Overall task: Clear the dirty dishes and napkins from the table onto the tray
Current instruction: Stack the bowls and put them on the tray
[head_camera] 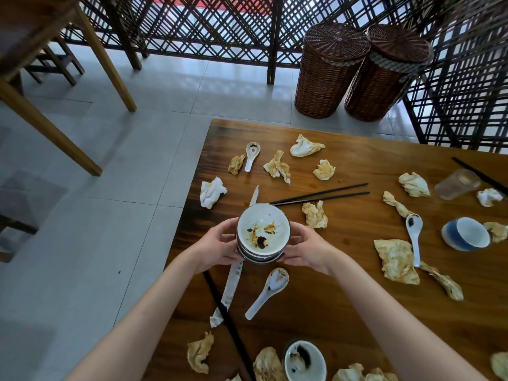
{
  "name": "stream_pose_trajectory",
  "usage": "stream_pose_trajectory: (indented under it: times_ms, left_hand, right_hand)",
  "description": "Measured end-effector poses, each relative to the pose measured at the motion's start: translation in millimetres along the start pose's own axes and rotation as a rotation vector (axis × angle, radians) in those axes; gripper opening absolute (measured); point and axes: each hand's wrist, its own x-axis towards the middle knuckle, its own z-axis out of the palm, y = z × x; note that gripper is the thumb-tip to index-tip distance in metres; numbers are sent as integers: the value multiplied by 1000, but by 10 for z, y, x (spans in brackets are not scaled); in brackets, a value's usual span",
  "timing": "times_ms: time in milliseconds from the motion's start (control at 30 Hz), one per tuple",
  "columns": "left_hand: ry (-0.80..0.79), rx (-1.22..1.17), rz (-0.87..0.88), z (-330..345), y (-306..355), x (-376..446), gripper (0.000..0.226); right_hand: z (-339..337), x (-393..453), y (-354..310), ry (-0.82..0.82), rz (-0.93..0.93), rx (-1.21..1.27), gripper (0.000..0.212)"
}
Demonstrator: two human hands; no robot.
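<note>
- Grip: we had our left hand (220, 244) and right hand (303, 250) curled round opposite sides of a stack of bowls (262, 235), fingers pressed to its walls; whether the stack stood on the counter (343, 306) or was lifted just off it, we could not tell.
- Stack of bowls: near the counter's left edge, top bowl white inside, smeared with brown and dark sauce.
- Spoons, three loose: one at the far left (251, 155), one just below the stack (270, 288), one to the right (414, 237) resting partly on a stained napkin (395, 259).
- Chopsticks (321, 196): a dark pair beyond the stack.
- Bowls still out: one dirty bowl (303, 361) at the near edge, one blue-sided bowl (466, 233) tipped on its side at the right.
- Glass (456, 184): lying over at the far right.
- Napkins: many crumpled pieces scattered over the whole counter, a white one (211, 192) left of the stack.
- Tray: not in view.
- Progress, as we judged it: early; only the bowls were gathered, and nearly everything else remained to be cleared.
</note>
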Motion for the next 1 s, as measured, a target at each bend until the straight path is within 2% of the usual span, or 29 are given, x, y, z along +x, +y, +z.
stream_pose_trajectory:
  times_ms: [467,633,867,1000]
  left_hand:
    - [-24,34,80,-10,172,-14,63]
    - [-28,74,104,101,397,-138,64]
    - [-121,117,135,490,712,-372,71]
    - [-177,162,168,899,875,-485,67]
  right_hand:
    - [-117,-76,-28,-31,-95,127,65]
    - [-230,-294,-91,-4,-117,178,71]
    - [-516,-843,7,64,-181,260,73]
    - [-790,-1264,174,97,-197,330,72]
